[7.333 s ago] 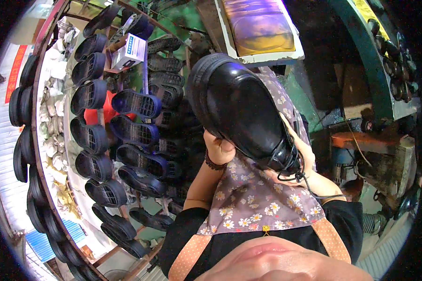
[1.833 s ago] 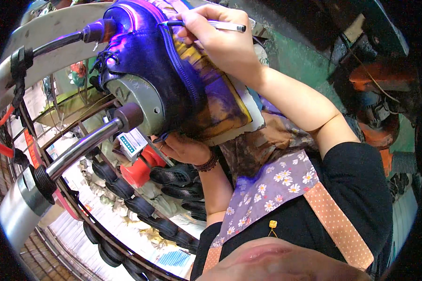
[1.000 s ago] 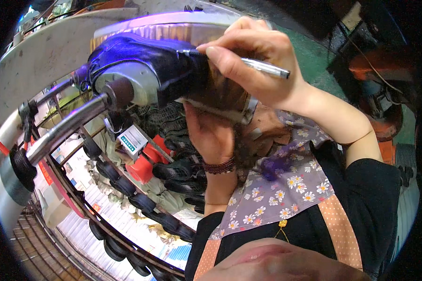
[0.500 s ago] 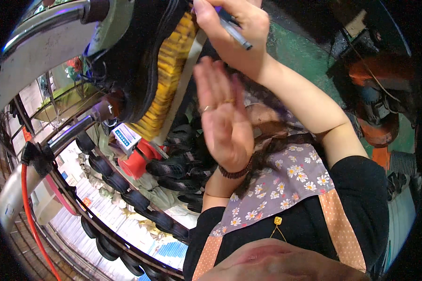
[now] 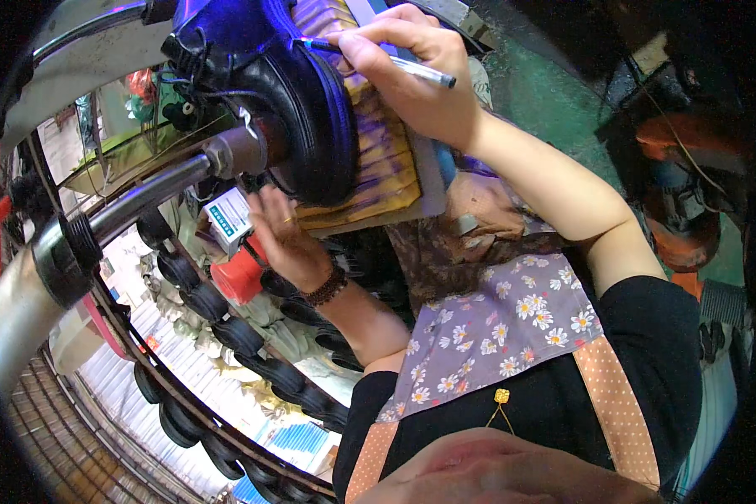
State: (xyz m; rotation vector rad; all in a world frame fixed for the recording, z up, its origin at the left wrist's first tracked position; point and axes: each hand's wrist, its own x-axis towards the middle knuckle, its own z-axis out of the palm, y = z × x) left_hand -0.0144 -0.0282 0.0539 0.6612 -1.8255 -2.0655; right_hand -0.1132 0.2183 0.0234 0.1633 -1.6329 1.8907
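In my right hand (image 5: pixel 424 80) is a slim clear pen (image 5: pixel 416 70), pinched between thumb and fingers. Its tip is at the side of a black lace-up shoe (image 5: pixel 311 109), near the edge where the upper meets the sole. The shoe lies against a yellow ribbed pad (image 5: pixel 382 181), with a metal machine arm (image 5: pixel 155 189) meeting it at the toe side. Below the shoe's toe, my left hand (image 5: pixel 286 239) is held with fingers extended and nothing in it, close to the pad's lower edge.
A small white box with a blue panel (image 5: pixel 228 220) and a red container (image 5: pixel 239 277) sit beyond my left hand. Several black soles (image 5: pixel 244 357) line a rack at the lower left. Orange-red machinery (image 5: pixel 680 139) stands on the right.
My left hand has moved left, from below my right hand to beside the shoe's toe. The shoe and pad have swung, showing more of the shoe's side. The pen tip now meets the shoe.
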